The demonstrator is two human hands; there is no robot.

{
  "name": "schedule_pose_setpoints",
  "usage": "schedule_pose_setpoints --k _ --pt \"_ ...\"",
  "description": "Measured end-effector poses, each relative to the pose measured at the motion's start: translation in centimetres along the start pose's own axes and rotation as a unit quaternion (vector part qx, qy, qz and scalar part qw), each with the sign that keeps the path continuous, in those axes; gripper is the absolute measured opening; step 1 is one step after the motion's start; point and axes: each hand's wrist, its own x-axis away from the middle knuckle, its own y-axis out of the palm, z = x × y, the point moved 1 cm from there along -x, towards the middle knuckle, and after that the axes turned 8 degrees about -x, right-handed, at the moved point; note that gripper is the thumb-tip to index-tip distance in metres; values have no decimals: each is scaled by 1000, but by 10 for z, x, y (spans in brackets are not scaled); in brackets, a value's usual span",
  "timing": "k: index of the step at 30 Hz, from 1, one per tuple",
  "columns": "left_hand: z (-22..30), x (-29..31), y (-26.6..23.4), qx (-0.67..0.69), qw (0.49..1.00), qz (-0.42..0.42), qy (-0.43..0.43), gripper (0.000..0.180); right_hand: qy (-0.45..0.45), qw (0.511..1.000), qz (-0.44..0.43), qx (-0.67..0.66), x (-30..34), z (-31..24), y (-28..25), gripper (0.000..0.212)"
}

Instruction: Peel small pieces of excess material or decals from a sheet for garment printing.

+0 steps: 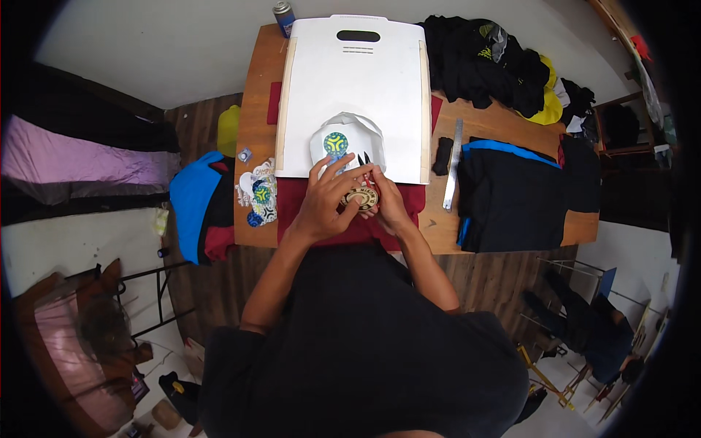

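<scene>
Close together in front of my body, both hands work at the near edge of a white board [354, 80]. My left hand [319, 201] is closed, with its thumb on a round beige and dark printed patch [359, 198]. My right hand [393, 203] closes round small scissors [368, 162] with dark blades and red handles, beside the patch. The blades point away from me. Just beyond my fingers, a white strip curled into a ring [376, 139] sits on the board. Inside it lies a round green and blue sticker [336, 142]. My fingers hide part of the patch.
Under the board is dark red cloth [292, 212] on a wooden table [255, 73]. Printed cut-outs [261, 193] lie left. A metal ruler [453, 164] and folded black garments [511, 201] lie right; a clothes pile [482, 62] and a spray can [283, 14] stand farther back.
</scene>
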Motion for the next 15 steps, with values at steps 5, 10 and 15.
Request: schedule_pose_setpoints --k 5,10,15 --pt "-11 -3 2 -40 998 -38 13 19 0 1000 -8 -1 -3 5 -10 49" --pt "-24 -3 2 -25 999 -33 -16 19 -11 1000 -24 -15 -3 6 -18 50" --pt "-17 -7 0 13 997 -64 32 13 18 1000 -11 -22 -1 8 -15 49"
